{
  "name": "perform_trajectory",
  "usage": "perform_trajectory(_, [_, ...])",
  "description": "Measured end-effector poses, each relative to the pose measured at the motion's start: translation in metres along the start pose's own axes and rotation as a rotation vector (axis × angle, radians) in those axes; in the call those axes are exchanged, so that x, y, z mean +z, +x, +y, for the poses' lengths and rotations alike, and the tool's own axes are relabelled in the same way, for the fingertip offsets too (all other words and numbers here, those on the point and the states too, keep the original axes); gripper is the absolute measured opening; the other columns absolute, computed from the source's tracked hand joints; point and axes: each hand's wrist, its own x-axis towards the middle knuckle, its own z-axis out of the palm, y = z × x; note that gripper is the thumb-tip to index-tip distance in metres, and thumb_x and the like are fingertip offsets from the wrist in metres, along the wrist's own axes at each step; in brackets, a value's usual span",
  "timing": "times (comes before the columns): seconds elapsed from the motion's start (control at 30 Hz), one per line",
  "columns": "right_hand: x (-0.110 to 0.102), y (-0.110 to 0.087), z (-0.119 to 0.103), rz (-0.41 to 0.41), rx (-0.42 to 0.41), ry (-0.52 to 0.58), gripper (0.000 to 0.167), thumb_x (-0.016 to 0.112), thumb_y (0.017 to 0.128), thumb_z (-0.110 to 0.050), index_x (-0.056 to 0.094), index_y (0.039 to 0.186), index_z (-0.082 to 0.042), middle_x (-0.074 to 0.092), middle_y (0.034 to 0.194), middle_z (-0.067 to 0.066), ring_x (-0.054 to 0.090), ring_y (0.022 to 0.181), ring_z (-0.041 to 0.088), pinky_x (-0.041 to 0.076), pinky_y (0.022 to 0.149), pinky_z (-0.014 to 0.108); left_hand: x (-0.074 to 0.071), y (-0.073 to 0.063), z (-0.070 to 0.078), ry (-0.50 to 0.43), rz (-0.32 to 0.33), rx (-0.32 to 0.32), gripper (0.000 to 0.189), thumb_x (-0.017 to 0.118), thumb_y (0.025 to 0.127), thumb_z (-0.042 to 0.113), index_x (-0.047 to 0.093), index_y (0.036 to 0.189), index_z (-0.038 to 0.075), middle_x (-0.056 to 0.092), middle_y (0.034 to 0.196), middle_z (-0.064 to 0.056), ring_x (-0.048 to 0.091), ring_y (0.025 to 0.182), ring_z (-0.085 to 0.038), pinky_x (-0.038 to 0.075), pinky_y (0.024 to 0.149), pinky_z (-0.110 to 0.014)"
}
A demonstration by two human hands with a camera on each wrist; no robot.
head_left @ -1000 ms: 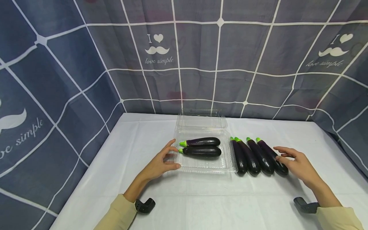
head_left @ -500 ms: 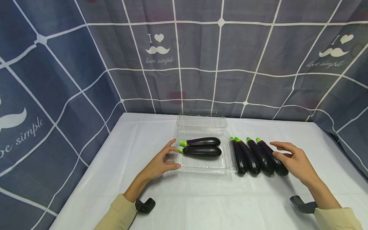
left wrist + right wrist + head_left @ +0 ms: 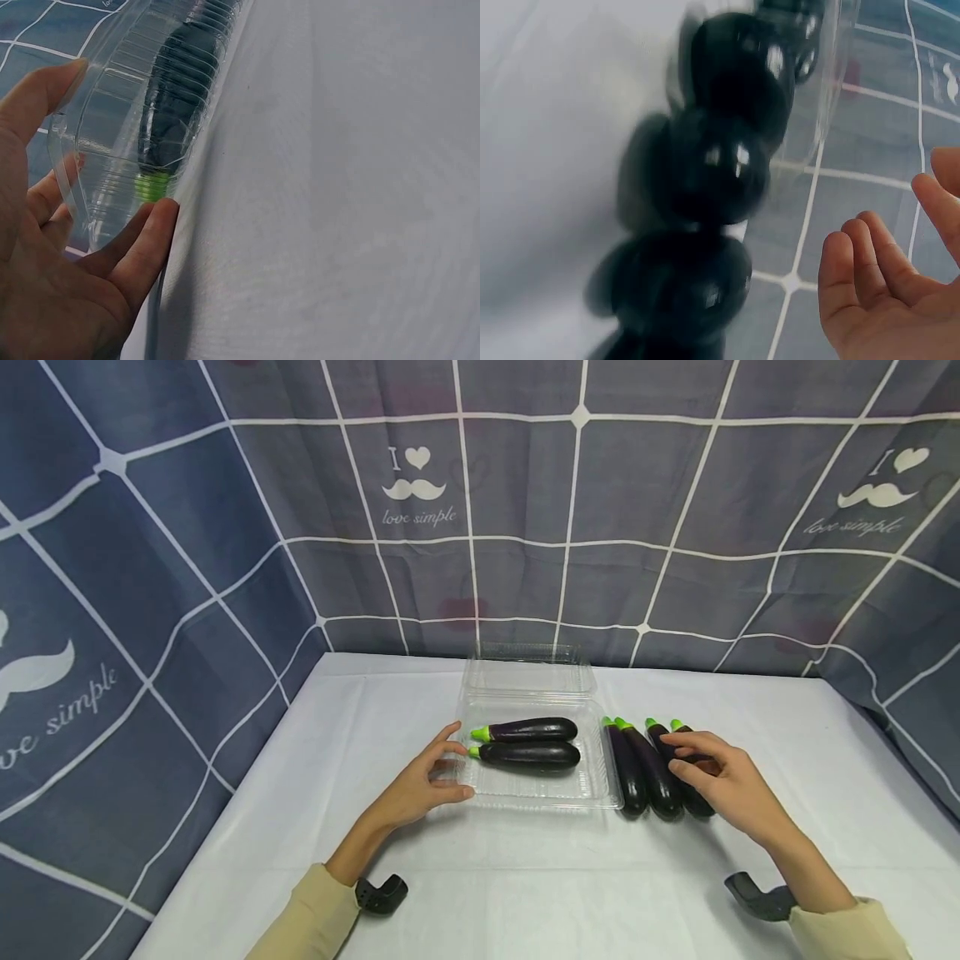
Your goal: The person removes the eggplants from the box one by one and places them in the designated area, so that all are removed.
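A clear plastic clamshell container (image 3: 540,792) lies with its lid tipped back and two dark purple eggplants (image 3: 525,757) side by side inside. My left hand (image 3: 412,789) holds the container's left side; in the left wrist view its thumb is on the rim and its fingertips are at the wall. Right of the container, several more eggplants (image 3: 628,777) lie in a row, green stems pointing away. Over the rightmost ones hovers my right hand (image 3: 723,781), fingers loosely bent with nothing between them, partly hiding the last eggplant. The right wrist view shows the rounded eggplant ends (image 3: 716,165) beside the hand.
A white cloth (image 3: 555,885) covers the table. Behind it and along both sides hangs a grey-blue curtain (image 3: 517,577) with white grid lines. The raised lid (image 3: 525,677) stands near the table's back edge.
My right hand has moved left, from beside the rightmost eggplant to over the right end of the row. The left hand stays on the container.
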Motion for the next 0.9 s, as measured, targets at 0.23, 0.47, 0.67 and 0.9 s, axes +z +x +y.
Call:
perform_trajectory(0.23, [0.019, 0.006, -0.017, -0.068, 0.01, 0.059, 0.034, 0.066, 0.096, -0.011, 0.063, 0.129, -0.008, 0.059, 0.118, 0.014, 0.06, 0.095, 0.015, 0.052, 0.073, 0.025, -0.001, 0.0, -0.001, 0.006, 0.002, -0.005, 0.052, 0.078, 0.087, 0.016, 0.051, 0.129, 0.003, 0.01, 0.163, 0.007, 0.031, 0.138, -0.043, 0.044, 0.101, -0.047])
perform_trajectory(0.47, [0.041, 0.013, -0.027, -0.068, -0.068, 0.063, 0.032, 0.069, 0.092, -0.007, 0.067, 0.124, -0.01, 0.062, 0.12, 0.004, 0.058, 0.1, 0.019, 0.05, 0.076, 0.026, 0.0, 0.001, -0.003, -0.002, 0.002, 0.002, 0.051, 0.078, 0.087, 0.016, 0.052, 0.129, 0.002, 0.011, 0.163, 0.005, 0.031, 0.137, -0.044, 0.044, 0.101, -0.048])
perform_trajectory(0.67, [0.057, 0.017, -0.037, -0.016, -0.108, 0.055, 0.029, 0.069, 0.09, -0.004, 0.07, 0.118, -0.013, 0.063, 0.121, -0.001, 0.061, 0.095, 0.019, 0.052, 0.076, 0.027, 0.001, 0.002, -0.003, -0.006, -0.006, 0.008, 0.051, 0.077, 0.087, 0.015, 0.051, 0.129, 0.002, 0.011, 0.163, 0.004, 0.031, 0.137, -0.044, 0.043, 0.102, -0.048])
perform_trajectory(0.9, [0.074, 0.026, -0.047, -0.01, -0.131, 0.086, 0.028, 0.07, 0.089, -0.003, 0.071, 0.115, -0.012, 0.063, 0.119, -0.004, 0.059, 0.104, 0.022, 0.05, 0.087, 0.039, 0.0, 0.002, -0.001, -0.014, 0.002, 0.019, 0.051, 0.077, 0.087, 0.013, 0.051, 0.129, 0.001, 0.011, 0.164, -0.002, 0.032, 0.136, -0.045, 0.044, 0.101, -0.049])
